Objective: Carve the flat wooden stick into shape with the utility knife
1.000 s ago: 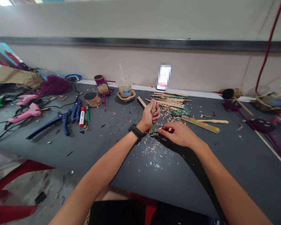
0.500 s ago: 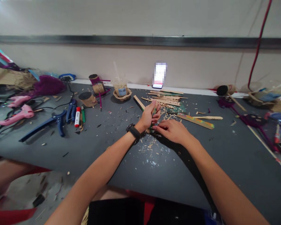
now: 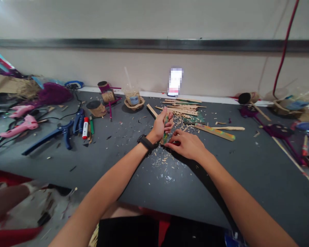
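Observation:
My left hand (image 3: 161,126), with a black watch on its wrist, is closed round a narrow wooden strip (image 3: 165,136) with green paint, held at a tilt over the tabletop. My right hand (image 3: 185,144) has its thumb and fingertips pinched together at the strip's lower end. Whatever sits between those fingertips is too small to make out. Pale wood shavings (image 3: 166,160) lie scattered below and around both hands. Beyond them is a pile of carved wooden sticks (image 3: 182,109). A painted wooden strip (image 3: 215,132) lies to the right of my right hand.
At the left are pink glue guns (image 3: 20,127), a blue cutter (image 3: 59,135) and a red-capped marker (image 3: 85,128). A plastic cup (image 3: 133,97) stands in a cardboard holder. A lit phone (image 3: 175,82) leans on the wall. Purple-wrapped pieces (image 3: 279,131) lie right.
My right fingertips have shifted slightly left and down along the strip, and more of its green lower part shows. My left hand has moved slightly left. A person's limb at lower left has moved.

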Demonstrator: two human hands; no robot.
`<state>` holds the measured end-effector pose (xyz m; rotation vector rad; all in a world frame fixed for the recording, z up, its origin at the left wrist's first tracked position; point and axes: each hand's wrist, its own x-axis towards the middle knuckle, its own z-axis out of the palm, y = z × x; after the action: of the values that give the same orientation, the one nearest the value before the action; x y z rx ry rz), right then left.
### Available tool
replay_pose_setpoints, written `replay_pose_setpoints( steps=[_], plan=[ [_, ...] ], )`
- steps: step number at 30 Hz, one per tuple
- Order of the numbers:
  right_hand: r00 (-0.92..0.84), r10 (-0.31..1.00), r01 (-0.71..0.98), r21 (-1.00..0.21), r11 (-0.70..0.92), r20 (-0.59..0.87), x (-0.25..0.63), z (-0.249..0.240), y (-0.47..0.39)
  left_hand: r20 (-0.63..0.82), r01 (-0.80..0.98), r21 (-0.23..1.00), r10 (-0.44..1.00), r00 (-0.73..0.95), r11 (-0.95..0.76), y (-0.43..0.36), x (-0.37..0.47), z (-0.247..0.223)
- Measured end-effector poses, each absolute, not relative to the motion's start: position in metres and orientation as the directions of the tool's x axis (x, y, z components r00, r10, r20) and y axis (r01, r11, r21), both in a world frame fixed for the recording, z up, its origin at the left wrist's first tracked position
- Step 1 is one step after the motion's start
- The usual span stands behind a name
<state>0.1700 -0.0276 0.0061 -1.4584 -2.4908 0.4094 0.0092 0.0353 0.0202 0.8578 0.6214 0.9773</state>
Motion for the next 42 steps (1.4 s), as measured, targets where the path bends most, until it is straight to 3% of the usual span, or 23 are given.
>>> replay_pose_setpoints(
  steps=[17,25,42],
  plan=[
    [-0.371,0.929,0.677,-0.687,0.265,-0.007,0.190,0.007,-0.011,-0.030,-0.511,0.849,0.977,0.212,0.137,0.035,0.016,0.014],
    [-0.425,0.905,0.684,-0.642,0.347,0.036,0.191,0.003,-0.008,0.049,-0.513,0.858,0.986,0.161,0.041,0.032,0.024,0.006],
    [-0.573,0.819,0.651,-0.599,0.466,0.015,0.177,0.003,0.002,-0.040,-0.471,0.868,0.967,0.251,0.159,0.039,0.012,0.008]
  ],
)
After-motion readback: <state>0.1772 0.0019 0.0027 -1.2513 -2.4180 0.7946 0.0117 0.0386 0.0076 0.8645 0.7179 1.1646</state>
